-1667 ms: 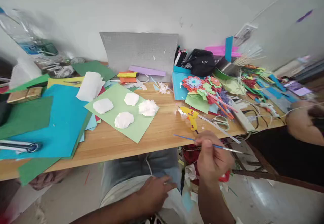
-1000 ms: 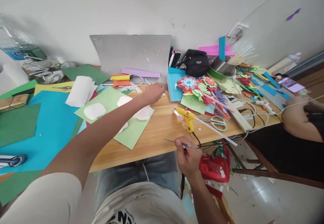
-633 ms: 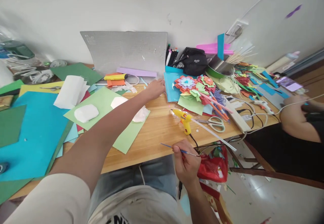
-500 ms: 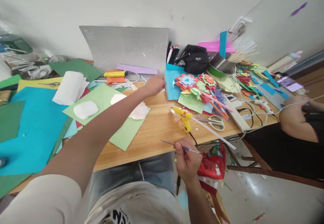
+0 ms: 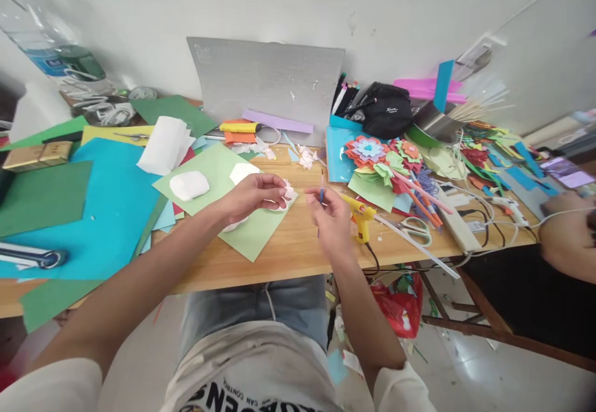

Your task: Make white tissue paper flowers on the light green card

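My left hand (image 5: pixel 261 196) pinches a small pale pink paper piece (image 5: pixel 288 190) above the right corner of the light green sheet (image 5: pixel 254 238). To its right, my right hand (image 5: pixel 329 216) holds a thin blue brush-like tool (image 5: pixel 321 195) upright between its fingers. White paper pieces, one of them (image 5: pixel 189 185) rounded, lie on the green sheet. Crumpled pinkish paper bits (image 5: pixel 307 157) sit on the table behind my hands. The yellow glue gun (image 5: pixel 363 219) is just right of my right hand, partly hidden by it.
Scissors (image 5: pixel 416 231), paper flowers (image 5: pixel 367 151) and a black pouch (image 5: pixel 388 111) are on the right. Blue paper (image 5: pixel 112 207) and a cutter (image 5: pixel 32 255) lie left. A grey board (image 5: pixel 270 83) leans on the wall. Another person's hand (image 5: pixel 568 232) is far right.
My left hand has come back from beside the blue folder with a small paper piece in it. My right hand has risen over the table, its tool turned upright. The view has shifted left.
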`<state>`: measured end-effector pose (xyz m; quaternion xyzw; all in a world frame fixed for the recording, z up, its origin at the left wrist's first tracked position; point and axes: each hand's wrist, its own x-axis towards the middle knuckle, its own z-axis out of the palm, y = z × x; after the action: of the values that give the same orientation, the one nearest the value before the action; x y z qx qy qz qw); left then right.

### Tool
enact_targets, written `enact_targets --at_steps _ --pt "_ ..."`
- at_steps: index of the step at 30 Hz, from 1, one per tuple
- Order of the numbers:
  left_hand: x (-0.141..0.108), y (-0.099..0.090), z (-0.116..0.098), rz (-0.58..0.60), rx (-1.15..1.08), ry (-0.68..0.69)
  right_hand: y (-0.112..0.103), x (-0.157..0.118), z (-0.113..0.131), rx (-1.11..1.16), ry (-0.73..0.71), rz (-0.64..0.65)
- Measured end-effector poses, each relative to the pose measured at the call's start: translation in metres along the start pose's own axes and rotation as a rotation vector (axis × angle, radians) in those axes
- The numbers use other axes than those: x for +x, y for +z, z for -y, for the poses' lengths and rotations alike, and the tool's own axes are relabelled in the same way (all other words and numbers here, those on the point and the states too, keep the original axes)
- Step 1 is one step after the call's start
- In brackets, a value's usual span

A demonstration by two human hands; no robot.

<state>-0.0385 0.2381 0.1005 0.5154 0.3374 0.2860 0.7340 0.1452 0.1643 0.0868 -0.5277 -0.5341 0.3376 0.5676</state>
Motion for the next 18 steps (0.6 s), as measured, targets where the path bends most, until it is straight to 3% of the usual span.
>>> enact_targets --at_steps 4,9,14,18 --pt "-0.007 -0.003 0.006 0.019 -0.001 -0.024 0.019 0.005 -0.003 0.069 0.140 0.052" --pt "-0.013 -0.001 0.012 0.046 0.012 -0.006 0.026 0.000 -0.007 0.105 0.169 0.019" --pt "-0.024 0.009 0.018 -0.105 0.088 0.053 0.033 -0.009 -0.008 0.166 0.224 -0.055" --pt "-0.026 0.011 0.017 -0.154 0.218 0.068 0.037 -0.019 -0.005 0.226 0.297 -0.065"
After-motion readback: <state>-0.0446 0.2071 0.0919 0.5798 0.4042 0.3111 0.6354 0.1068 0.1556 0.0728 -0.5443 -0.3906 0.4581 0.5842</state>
